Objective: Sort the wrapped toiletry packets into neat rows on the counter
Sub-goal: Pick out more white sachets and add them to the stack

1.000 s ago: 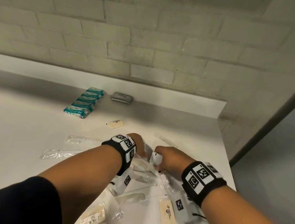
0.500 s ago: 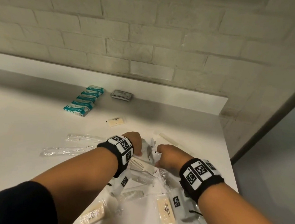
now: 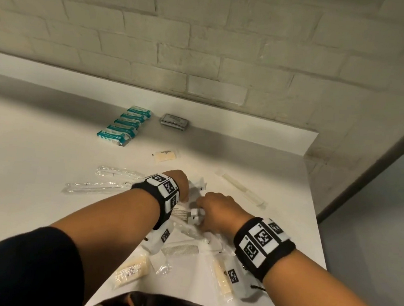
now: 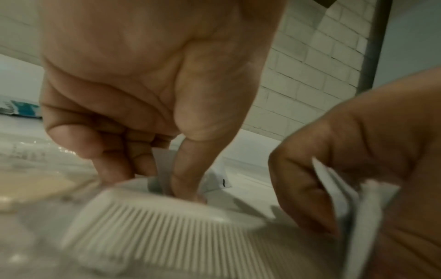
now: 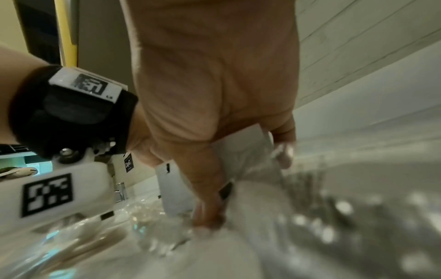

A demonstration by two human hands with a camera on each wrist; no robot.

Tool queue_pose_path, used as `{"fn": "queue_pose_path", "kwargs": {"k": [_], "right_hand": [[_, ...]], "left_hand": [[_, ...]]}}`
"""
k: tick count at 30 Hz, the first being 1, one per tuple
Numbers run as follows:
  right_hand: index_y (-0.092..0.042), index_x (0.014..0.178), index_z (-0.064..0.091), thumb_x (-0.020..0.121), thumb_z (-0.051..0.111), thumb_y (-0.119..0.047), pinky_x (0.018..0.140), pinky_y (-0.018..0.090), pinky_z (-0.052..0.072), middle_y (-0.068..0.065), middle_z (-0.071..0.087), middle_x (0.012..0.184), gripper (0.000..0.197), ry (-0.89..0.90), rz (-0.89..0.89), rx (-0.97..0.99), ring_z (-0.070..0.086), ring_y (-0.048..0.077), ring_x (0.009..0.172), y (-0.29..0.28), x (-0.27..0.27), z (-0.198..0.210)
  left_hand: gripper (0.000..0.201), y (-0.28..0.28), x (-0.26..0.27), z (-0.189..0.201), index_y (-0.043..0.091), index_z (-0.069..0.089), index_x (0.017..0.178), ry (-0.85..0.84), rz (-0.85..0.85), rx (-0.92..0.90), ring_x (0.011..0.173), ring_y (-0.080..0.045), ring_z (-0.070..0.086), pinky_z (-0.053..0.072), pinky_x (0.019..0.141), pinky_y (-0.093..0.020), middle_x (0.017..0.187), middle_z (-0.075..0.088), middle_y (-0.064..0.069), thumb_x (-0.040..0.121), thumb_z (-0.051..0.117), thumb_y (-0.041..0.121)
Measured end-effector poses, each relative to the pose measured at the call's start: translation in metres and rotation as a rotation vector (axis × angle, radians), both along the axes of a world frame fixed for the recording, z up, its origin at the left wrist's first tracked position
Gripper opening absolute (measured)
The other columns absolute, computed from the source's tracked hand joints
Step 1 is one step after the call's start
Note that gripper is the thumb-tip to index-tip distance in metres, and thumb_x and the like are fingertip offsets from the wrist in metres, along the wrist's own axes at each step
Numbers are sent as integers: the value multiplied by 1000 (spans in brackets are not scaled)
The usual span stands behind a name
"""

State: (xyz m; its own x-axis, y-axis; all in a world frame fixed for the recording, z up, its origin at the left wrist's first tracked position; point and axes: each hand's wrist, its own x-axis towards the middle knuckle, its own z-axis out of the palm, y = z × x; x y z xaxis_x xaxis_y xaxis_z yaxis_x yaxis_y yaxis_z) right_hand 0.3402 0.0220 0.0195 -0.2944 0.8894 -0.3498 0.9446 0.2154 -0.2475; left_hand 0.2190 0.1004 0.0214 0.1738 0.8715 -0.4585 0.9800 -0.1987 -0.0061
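Note:
My left hand (image 3: 185, 190) pinches a flat white sachet (image 4: 159, 168) standing on edge on the counter (image 3: 39, 154), thumb on one side and fingers on the other. Close beside it, my right hand (image 3: 207, 210) grips a small stack of white sachets (image 3: 193, 218); the same stack (image 5: 241, 151) shows under its palm. A wrapped comb (image 4: 155, 213) lies just in front of both hands. Under my forearms lie loose packets: soap bars (image 3: 133, 269), a second comb (image 3: 180, 249) and clear wrappers.
A row of several teal packets (image 3: 125, 125) and a grey packet (image 3: 174, 121) lie by the back ledge. One soap packet (image 3: 165, 155) lies alone, two toothbrush packets (image 3: 94, 188) left, a long comb packet (image 3: 241, 188) right. The counter's right edge (image 3: 315, 231) is close.
My right hand has brought its white sachets down a little, nearer the pile. My left hand stays beside it on the upright white sachet.

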Motion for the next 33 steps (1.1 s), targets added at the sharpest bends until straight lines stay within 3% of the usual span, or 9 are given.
{"fn": "queue_pose_path", "kwargs": {"k": [5, 8, 11, 14, 20, 24, 27, 31, 33], "right_hand": [[-18, 114, 59, 83, 64, -4, 60, 19, 47, -5, 61, 96, 34, 283, -208, -74, 58, 8, 77, 6, 14, 6], [-16, 128, 53, 85, 66, -10, 72, 24, 48, 4, 61, 118, 45, 173, -223, -42, 60, 17, 94, 11, 17, 10], [-13, 127, 52, 82, 71, -14, 82, 32, 48, 7, 61, 123, 49, 23, -148, -86, 59, 25, 106, 16, 12, 5], [-14, 131, 51, 81, 73, -15, 82, 30, 48, 7, 61, 124, 55, -19, -166, -95, 60, 24, 107, 19, 8, 3], [-7, 123, 53, 92, 49, -10, 71, 28, 42, 10, 60, 117, 31, -131, -183, -28, 59, 24, 96, 20, 3, 7], [-7, 111, 62, 78, 55, -6, 62, 25, 47, 8, 64, 99, 34, -132, -251, -92, 58, 20, 78, 24, -2, 3], [-10, 118, 58, 77, 59, -11, 68, 27, 50, 8, 60, 106, 41, -169, -246, -77, 59, 21, 87, 24, -2, 0], [-10, 115, 52, 84, 57, -14, 70, 27, 46, 7, 62, 109, 31, -154, -245, -86, 60, 21, 90, 25, 1, -8], [-10, 111, 56, 86, 59, -16, 70, 24, 46, 6, 65, 104, 26, -53, -312, -59, 61, 20, 87, 30, 2, 0]], "left_hand": [[43, -1, -6, -3, 4, 59, 120, -51, 38, 1, 114, -26, 59, 47, 92, -32, 122, 63, -10, 89, 62, 35], [51, -3, -12, -8, 5, 53, 125, -113, 70, 11, 117, -27, 57, 46, 92, -33, 127, 59, -10, 90, 60, 41], [47, -9, -18, -11, 4, 50, 125, -175, 82, 9, 116, -27, 56, 45, 90, -32, 127, 58, -11, 93, 57, 37], [46, -12, -24, -10, 4, 49, 126, -271, 93, 1, 114, -28, 56, 42, 84, -30, 126, 57, -12, 94, 53, 38], [45, -26, -42, -2, 6, 49, 124, -433, 153, -31, 103, -27, 60, 41, 74, -27, 119, 60, -12, 90, 59, 35], [58, -29, -57, 1, 12, 45, 137, -761, 333, 28, 101, -21, 57, 43, 81, -25, 131, 55, -8, 87, 67, 30], [64, -34, -68, 2, 12, 38, 144, -1090, 518, -6, 117, -24, 54, 44, 99, -31, 137, 51, -7, 88, 67, 24], [16, -40, -79, -2, 12, 55, 109, -1413, 696, -161, 93, -27, 57, 48, 89, -41, 105, 57, -12, 93, 54, 14], [10, -42, -85, -3, 8, 59, 97, -1494, 763, -176, 90, -30, 57, 49, 84, -42, 101, 57, -16, 91, 51, 11]]}}
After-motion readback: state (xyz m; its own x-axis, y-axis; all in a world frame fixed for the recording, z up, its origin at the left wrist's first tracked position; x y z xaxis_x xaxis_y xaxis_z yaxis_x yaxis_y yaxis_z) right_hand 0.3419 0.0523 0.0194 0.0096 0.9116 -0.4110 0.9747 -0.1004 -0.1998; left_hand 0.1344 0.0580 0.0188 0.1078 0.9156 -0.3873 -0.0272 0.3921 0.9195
